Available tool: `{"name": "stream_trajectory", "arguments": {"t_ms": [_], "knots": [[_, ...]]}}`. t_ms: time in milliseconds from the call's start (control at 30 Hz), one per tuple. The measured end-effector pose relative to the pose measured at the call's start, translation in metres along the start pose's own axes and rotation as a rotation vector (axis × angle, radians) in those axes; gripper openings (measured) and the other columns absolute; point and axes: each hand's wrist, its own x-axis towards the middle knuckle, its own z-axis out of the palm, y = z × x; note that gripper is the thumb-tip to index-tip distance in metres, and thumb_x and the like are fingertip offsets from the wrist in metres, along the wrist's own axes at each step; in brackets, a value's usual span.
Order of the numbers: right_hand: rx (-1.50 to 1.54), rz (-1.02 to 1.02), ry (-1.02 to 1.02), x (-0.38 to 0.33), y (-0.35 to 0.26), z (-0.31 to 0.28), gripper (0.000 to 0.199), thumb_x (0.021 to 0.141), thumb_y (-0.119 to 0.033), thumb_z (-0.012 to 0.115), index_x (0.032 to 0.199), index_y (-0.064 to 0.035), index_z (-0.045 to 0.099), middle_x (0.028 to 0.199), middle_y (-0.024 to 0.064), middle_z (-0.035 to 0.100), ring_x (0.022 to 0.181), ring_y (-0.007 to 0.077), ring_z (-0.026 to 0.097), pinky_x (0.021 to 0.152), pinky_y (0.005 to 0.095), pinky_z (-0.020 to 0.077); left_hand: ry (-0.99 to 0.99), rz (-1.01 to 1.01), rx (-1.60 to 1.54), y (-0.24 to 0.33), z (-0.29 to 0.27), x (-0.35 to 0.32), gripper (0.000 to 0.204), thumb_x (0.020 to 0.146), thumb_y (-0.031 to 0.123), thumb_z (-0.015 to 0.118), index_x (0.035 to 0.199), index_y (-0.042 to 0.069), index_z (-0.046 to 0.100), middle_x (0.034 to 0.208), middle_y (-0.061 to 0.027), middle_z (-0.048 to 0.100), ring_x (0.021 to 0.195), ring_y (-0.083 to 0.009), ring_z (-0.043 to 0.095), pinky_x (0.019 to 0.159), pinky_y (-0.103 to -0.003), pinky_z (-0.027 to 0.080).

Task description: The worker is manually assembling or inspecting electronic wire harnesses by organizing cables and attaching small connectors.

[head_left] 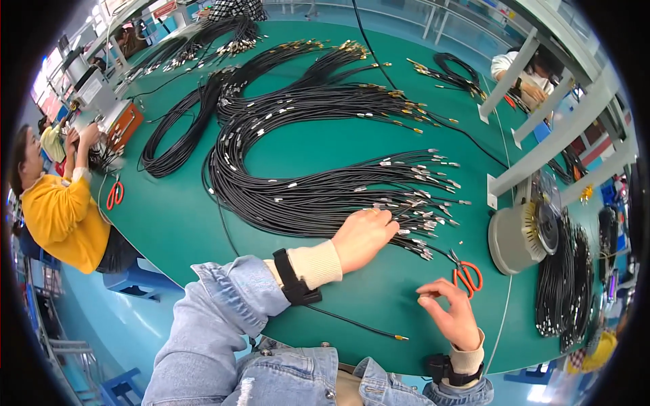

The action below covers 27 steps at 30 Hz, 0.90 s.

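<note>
My left hand [365,238] rests over the near edge of a large bundle of black cables [271,193]. Its fingers curl down onto the cables close to their silver ends [423,223], and the fingertips are partly hidden. To the right, my right hand [452,315] is raised above the table, thumb and forefinger tips brought together; nothing shows between them. Orange-handled scissors [467,279] lie just beyond it. One loose cable [352,325] with a gold-coloured tip runs out from under my left forearm.
More cable bundles [179,135] lie across the green table [325,145]. On the right stand a round grey device [514,237] and white metal frame legs [542,159]. Red scissors [116,194] lie at the left edge near a person in yellow [64,216]. Another person [525,74] sits far right.
</note>
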Motion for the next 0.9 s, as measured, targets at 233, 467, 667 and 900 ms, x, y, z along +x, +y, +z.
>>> {"name": "stream_trajectory", "arguments": {"t_ms": [233,467,667,900], "knots": [[0.411,0.241,0.148,0.008,0.009,0.002,0.016,0.088,-0.005,0.056,0.102,0.0015,0.06,0.082,0.0055,0.059,0.077,0.0141,0.057,0.074,0.0258,0.0446,0.122,-0.133,-0.325,0.027,-0.038,-0.011,0.014,0.078,0.009,0.066,0.084,0.004,0.054,0.076,-0.0098,0.057,0.071,-0.0271,0.059,0.063,-0.035,0.049],[0.931,0.07,0.174,0.015,0.017,0.018,0.019,0.093,-0.01,0.051,0.103,0.0039,0.059,0.086,0.0071,0.062,0.075,0.0127,0.056,0.072,0.025,0.0458,-0.086,-0.431,-0.597,0.052,-0.047,-0.044,0.013,0.082,0.004,0.065,0.088,0.0,0.055,0.078,-0.01,0.064,0.067,-0.0178,0.064,0.061,-0.028,0.051],[0.778,0.037,0.032,0.018,0.007,0.035,0.021,0.094,-0.012,0.05,0.105,0.0031,0.059,0.082,0.0061,0.06,0.073,0.0124,0.055,0.07,0.0246,0.045,-0.073,-0.465,-0.933,0.065,-0.036,-0.039,0.01,0.085,0.005,0.063,0.09,-0.001,0.056,0.078,-0.0072,0.065,0.068,-0.0116,0.061,0.06,-0.024,0.049],[0.786,0.064,0.253,0.019,0.008,0.021,0.02,0.094,-0.014,0.051,0.103,0.0022,0.059,0.074,0.0029,0.055,0.068,0.0105,0.05,0.065,0.0241,0.0419,-0.02,-0.5,-1.091,0.066,-0.026,-0.039,0.008,0.089,0.005,0.059,0.093,-0.002,0.057,0.078,-0.0045,0.064,0.066,-0.0064,0.057,0.056,-0.02,0.045]]}}
